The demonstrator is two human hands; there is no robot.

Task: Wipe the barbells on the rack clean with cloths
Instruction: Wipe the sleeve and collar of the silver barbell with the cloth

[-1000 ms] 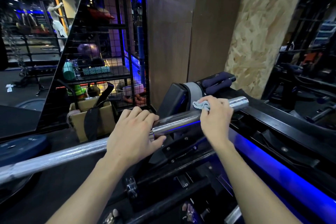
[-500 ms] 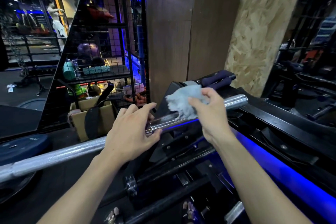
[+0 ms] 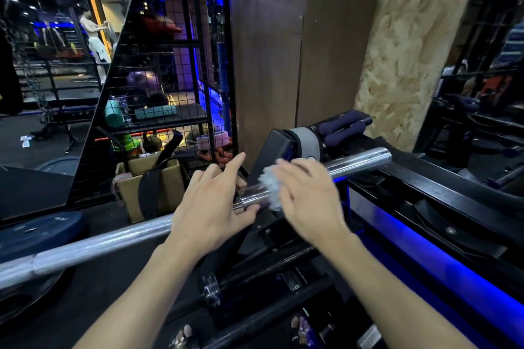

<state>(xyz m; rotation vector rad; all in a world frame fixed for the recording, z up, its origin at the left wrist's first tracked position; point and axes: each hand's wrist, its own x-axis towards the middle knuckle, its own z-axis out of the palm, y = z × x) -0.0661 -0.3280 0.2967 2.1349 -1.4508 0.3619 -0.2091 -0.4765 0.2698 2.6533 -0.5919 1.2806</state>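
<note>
A long steel barbell (image 3: pixel 99 244) lies across the black rack (image 3: pixel 442 198), its smooth sleeve (image 3: pixel 360 160) pointing right. My left hand (image 3: pixel 212 207) sits at the collar, thumb under the bar and a fingertip over it, index finger raised. My right hand (image 3: pixel 309 195), blurred by motion, holds a pale blue cloth (image 3: pixel 269 187) against the sleeve just right of the collar. Part of the cloth is hidden under my fingers. A second bar (image 3: pixel 255 317) lies lower in the rack.
A blue light strip (image 3: pixel 442 289) runs along the rack. Navy dumbbells (image 3: pixel 343 125) rest behind the sleeve. To the left are a wire-mesh shelf (image 3: pixel 158 65), a cardboard box with a black strap (image 3: pixel 153 181) and a weight plate (image 3: pixel 37 232). A wooden pillar (image 3: pixel 283 51) stands behind.
My right hand lifted the cloth off the sleeve's outer part and brought it down left, near the collar. My left hand loosened its full grip and shifted right to the collar.
</note>
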